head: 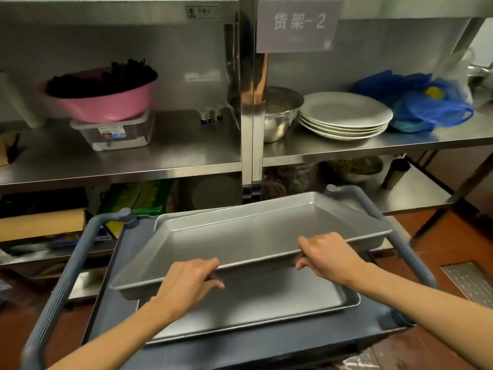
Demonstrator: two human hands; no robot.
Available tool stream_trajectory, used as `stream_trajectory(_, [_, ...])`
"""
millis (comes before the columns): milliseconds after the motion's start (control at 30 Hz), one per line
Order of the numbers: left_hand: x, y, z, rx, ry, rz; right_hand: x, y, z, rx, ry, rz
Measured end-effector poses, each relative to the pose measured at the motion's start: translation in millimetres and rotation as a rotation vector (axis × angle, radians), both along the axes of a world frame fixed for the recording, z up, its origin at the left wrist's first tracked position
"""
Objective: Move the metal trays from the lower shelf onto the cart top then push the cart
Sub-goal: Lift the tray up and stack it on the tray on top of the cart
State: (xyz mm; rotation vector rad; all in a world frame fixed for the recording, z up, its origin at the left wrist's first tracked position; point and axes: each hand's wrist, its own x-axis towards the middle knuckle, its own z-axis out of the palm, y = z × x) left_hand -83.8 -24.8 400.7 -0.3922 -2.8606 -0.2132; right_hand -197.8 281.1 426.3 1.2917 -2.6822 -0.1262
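head view: nearest the camera, two bare forearms reach forward over the dark cart top (pixel 170 351). the left hand (pixel 186 283) grips the near rim of a metal tray (pixel 240 236), thumb on top of the rim and fingers curled under it. the right hand (pixel 329 256) is clamped on the same rim further right, thumb over the edge, fingertips wrapped beneath. the held tray is tilted, its left near corner lower, and it hovers above a second metal tray (pixel 266 308) that lies flat on the cart top. whether the far edge of the held tray touches the lower one i cannot tell. grey cart handles (pixel 61 287) rise on both sides. beyond the cart stands a steel shelf unit (pixel 160 166). on its middle shelf, left bay, a pink basin (pixel 106 102) sits on a clear lidded box (pixel 114 134); in the right bay are a steel bowl (pixel 280 116), a stack of white plates (pixel 344 116) and a blue plastic bag (pixel 426 105). a sign (pixel 297 25) with characters hangs above.
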Motion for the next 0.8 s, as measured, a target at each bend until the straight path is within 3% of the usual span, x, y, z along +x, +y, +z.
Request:
stream_trajectory(500, [17.8, -11.1, -72.9, -0.185, -0.030, -0.115, 36.5, -7.8, -66.9, 0.081, 0.086, 0.004])
stream_trajectory(800, [22.9, -12.9, -119.1, -0.333, -0.157, -0.156, 52.3, -21.7, -116.3, 0.367, -0.147, -0.090])
